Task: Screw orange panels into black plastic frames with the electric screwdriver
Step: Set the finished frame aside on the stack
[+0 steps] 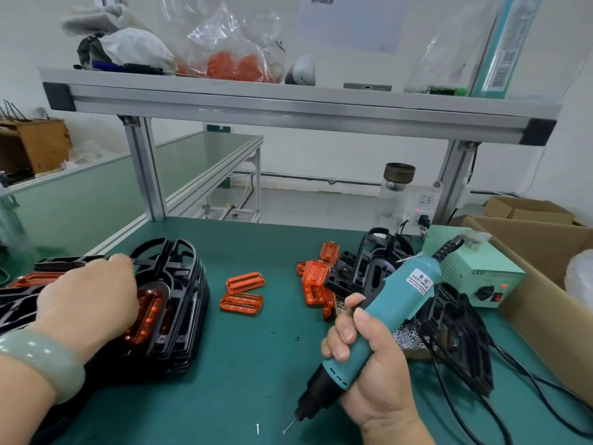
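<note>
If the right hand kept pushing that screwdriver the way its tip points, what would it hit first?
Most likely the green table mat. The right hand holds the screwdriver tip-down and leftward; a loose screw lies just beside that line. Depth is hard to judge.

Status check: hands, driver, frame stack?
Left hand flat on the frame stack. Right hand gripping the electric screwdriver, bit down, off the work. Loose screw on the mat by the bit.

Translucent orange panels [245,292], black frames [173,303], teal screwdriver [385,313], dark green tabletop [250,364], pale green bangle [48,361], mint power box [478,277]
</note>
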Demonstrator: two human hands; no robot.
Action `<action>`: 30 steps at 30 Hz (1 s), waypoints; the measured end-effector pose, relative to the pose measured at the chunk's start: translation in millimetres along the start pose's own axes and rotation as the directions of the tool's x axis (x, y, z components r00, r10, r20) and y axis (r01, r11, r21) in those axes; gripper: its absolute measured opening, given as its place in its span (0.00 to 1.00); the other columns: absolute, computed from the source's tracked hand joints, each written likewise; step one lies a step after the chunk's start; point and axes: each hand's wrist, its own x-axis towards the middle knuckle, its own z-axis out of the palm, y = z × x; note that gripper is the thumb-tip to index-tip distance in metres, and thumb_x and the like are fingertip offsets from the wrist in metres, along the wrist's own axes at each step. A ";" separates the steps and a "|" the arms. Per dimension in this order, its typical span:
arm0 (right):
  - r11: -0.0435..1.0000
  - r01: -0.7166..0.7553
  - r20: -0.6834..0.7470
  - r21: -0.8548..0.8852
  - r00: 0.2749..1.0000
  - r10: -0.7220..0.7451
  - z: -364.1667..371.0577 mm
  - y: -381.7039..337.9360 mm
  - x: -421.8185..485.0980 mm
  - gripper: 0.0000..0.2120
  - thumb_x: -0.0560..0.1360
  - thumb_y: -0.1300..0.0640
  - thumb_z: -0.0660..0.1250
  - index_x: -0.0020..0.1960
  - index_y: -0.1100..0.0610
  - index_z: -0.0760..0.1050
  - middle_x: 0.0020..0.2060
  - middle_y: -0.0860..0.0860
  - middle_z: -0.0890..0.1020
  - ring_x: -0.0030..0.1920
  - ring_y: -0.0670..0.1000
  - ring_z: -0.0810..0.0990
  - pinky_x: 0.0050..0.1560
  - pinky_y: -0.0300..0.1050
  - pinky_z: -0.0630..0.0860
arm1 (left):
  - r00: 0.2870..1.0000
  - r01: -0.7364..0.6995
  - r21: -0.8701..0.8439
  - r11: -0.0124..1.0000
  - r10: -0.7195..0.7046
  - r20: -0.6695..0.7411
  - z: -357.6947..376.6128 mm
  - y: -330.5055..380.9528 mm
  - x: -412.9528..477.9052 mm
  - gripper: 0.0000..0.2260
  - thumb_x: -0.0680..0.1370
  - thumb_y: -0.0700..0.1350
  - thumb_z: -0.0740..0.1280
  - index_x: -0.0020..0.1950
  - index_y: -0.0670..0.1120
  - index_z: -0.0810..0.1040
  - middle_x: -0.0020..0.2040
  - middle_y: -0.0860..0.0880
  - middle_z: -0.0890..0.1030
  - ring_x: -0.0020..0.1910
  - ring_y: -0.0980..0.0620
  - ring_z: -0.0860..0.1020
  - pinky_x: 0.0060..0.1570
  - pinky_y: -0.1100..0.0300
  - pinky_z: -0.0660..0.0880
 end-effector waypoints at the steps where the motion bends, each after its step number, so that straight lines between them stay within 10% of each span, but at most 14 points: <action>1: 1.000 0.000 -0.001 -0.004 1.000 0.000 -0.1 -0.3 -0.1 0.06 0.69 0.61 0.62 0.43 0.57 0.76 0.25 0.50 0.68 0.21 0.47 0.67 0.26 0.41 0.70 | 0.999 0.005 0.012 1.000 -0.006 0.039 3.6 -1.5 2.2 0.16 0.64 0.42 0.68 0.33 0.48 0.58 0.27 0.51 0.62 0.29 0.42 0.74 0.32 0.51 0.75; 7: 1.000 0.010 -0.015 -0.013 1.000 -0.010 0.6 -2.6 0.3 0.07 0.68 0.60 0.63 0.45 0.58 0.74 0.25 0.50 0.68 0.21 0.47 0.67 0.26 0.40 0.70 | 0.991 -0.039 0.044 0.998 0.033 0.126 2.5 -11.1 23.1 0.05 0.67 0.41 0.63 0.33 0.47 0.68 0.31 0.49 0.72 0.33 0.44 0.74 0.38 0.53 0.76; 16: 0.999 0.035 -0.029 0.013 0.999 -0.035 -1.3 -6.4 1.1 0.06 0.68 0.60 0.63 0.41 0.55 0.79 0.25 0.49 0.68 0.21 0.46 0.67 0.26 0.40 0.71 | 0.966 -0.172 -0.316 0.933 0.097 -0.240 -75.0 44.6 -28.7 0.09 0.70 0.40 0.65 0.46 0.50 0.81 0.43 0.44 0.83 0.41 0.41 0.80 0.42 0.52 0.75; 23: 0.995 0.101 -0.052 -0.020 0.993 -0.102 -7.8 -22.4 5.2 0.08 0.70 0.59 0.61 0.40 0.53 0.79 0.25 0.48 0.69 0.22 0.45 0.67 0.27 0.37 0.71 | 0.885 -0.409 -0.423 0.809 0.464 0.032 -85.6 84.8 -89.2 0.06 0.74 0.53 0.63 0.47 0.56 0.77 0.41 0.60 0.80 0.42 0.61 0.76 0.46 0.67 0.71; 30: 0.991 0.135 -0.067 0.017 0.989 -0.134 -13.2 -32.1 6.7 0.07 0.71 0.58 0.60 0.41 0.52 0.77 0.26 0.46 0.68 0.22 0.44 0.67 0.28 0.36 0.71 | 0.794 -0.431 -0.569 0.700 0.594 0.128 -56.5 98.4 -126.0 0.11 0.70 0.63 0.65 0.47 0.59 0.73 0.44 0.60 0.73 0.42 0.61 0.72 0.46 0.69 0.69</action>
